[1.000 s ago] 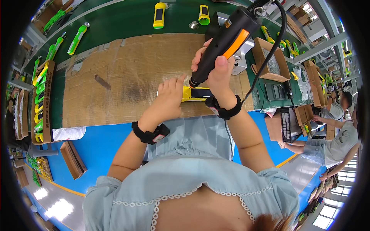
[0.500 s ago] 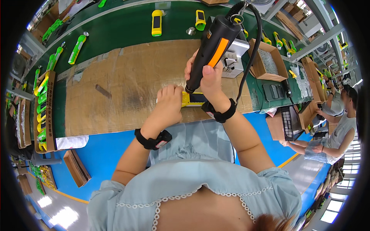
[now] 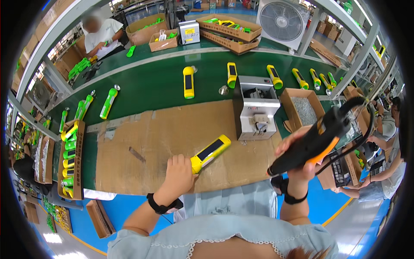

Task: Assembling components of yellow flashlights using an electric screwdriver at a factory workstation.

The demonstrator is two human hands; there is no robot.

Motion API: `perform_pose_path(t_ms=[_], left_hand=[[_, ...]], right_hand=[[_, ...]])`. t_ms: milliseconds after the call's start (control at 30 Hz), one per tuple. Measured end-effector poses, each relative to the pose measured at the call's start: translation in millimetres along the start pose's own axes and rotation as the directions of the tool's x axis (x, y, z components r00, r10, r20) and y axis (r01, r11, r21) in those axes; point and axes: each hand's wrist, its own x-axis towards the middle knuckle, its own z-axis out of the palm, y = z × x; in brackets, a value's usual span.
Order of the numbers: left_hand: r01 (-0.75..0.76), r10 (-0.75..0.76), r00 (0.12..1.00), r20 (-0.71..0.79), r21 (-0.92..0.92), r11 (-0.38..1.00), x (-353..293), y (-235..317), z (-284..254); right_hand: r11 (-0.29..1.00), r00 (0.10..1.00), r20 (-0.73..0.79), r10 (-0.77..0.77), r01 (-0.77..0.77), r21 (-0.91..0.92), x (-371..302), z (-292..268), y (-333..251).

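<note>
1. Left hand (image 3: pixel 179 175) at about 7 o'clock from frame centre, fingers closed round the near end of a yellow flashlight (image 3: pixel 210 153); black wristband on that wrist.
2. Yellow flashlight lies on the cardboard sheet (image 3: pixel 142 142), dark panel facing up, body running from the hand up toward 1 o'clock, far end free.
3. Right hand (image 3: pixel 297 157) at 4 o'clock, wrapped tight round a black-and-orange electric screwdriver (image 3: pixel 312 142); tip points down-left toward 8 o'clock, held off the bench, well apart from the flashlight.
4. Black cable (image 3: pixel 364 125) loops from the screwdriver's upper end.
5. Grey screw feeder box (image 3: pixel 256 108) at 1 o'clock of the flashlight, near it, not touching.
6. Open cardboard box of small screws (image 3: pixel 302 110) just right of the feeder.
7. Green conveyor belt (image 3: pixel 164 82) at 12 o'clock carries more yellow and green flashlights (image 3: pixel 188 82).
8. Tray of flashlights (image 3: pixel 71 159) at 9 o'clock, at the left bench edge.
9. Another person (image 3: pixel 101 32) at 11 o'clock across the belt; white fan (image 3: pixel 282 19) at 1 o'clock.
</note>
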Motion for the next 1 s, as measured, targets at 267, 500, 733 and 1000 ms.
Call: perform_pose_path(t_ms=[267, 500, 733, 1000], left_hand=[[0.211, -0.156, 0.965, -0.211, 0.272, 0.939, 233.4, -54.4, 58.1], [0.553, -0.559, 0.827, -0.063, -0.086, 0.829, 311.6, -129.3, 96.2], [0.234, -0.235, 0.961, -0.144, -0.030, 0.972, 191.5, -88.3, 53.6], [0.069, 0.045, 0.949, 0.312, -0.347, 0.935, 24.2, 0.0, -26.5]], right_hand=[[0.995, 0.996, -0.021, 0.090, -0.091, -0.037, -6.2, -9.9, 31.6], [0.994, 0.997, -0.006, 0.073, -0.073, -0.076, 5.3, -10.6, 20.8], [0.994, 1.000, 0.003, 0.030, -0.030, -0.107, 22.3, -25.0, 7.4], [0.994, 0.994, 0.102, -0.049, 0.058, -0.093, 42.6, -35.8, 29.3]])
